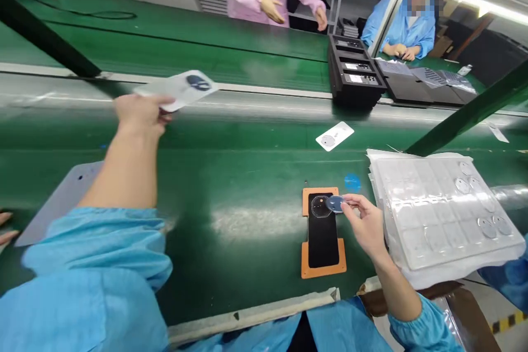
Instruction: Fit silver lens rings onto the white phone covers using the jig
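Observation:
My left hand point(140, 115) is raised over the far left part of the bench. Pinched in it is a white phone-shaped sheet point(179, 93) with a dark round patch at one end. My right hand point(366, 225) grips a round dark-blue disc point(334, 204) between thumb and fingers. This disc is beside the round camera area of a black phone back panel point(323, 239); whether they touch I cannot tell. Under the panel is an orange fixture point(324, 271), its ends showing above and below.
A clear plastic tray point(424, 198) with several round pieces lies on the right. Beyond the panel are a blue round sticker point(352, 182) and a white card point(337, 135). Stacked black trays point(357, 85) stand at the back. Two people face the bench; another hand point(6, 228) shows left.

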{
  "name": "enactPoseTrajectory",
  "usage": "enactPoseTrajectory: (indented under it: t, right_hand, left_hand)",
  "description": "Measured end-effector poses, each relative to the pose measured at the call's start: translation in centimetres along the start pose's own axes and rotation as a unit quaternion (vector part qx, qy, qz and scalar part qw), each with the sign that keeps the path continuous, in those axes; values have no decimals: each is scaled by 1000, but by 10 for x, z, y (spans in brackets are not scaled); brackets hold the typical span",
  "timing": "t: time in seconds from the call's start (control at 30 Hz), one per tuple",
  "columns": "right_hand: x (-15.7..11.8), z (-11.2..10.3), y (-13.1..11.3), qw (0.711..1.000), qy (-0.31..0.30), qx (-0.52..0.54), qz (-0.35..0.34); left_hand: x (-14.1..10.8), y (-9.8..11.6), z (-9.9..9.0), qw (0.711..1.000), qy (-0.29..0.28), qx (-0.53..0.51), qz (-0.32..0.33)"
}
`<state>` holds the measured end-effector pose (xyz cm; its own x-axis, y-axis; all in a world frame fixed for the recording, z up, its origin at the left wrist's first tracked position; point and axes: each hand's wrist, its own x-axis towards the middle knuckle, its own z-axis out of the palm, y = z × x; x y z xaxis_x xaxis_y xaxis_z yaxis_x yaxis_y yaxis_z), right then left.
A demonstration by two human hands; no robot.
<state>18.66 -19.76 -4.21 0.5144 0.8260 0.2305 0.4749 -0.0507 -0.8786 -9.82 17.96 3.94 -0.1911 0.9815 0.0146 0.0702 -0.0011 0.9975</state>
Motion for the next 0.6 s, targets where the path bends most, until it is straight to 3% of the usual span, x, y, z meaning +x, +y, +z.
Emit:
enactPoseTrajectory:
  t: [0.1,0.2,0.37,0.6]
  right_hand:
    - [2,18,9,963,10,-140,-232]
    - [3,25,19,908,-65,-215,-353]
    - [-1,17,30,893,-159,-237,-349]
    - [8,13,21,901,-206,-208,-321]
  left_hand:
    - [-13,-3,21,990,-24,-112,-85]
    - [-41,-6,43,960,-88,-224,-145]
    - [-86,-15,65,893,-181,-331,-246]
    - [-143,-14,86,804,-291,-377,-357]
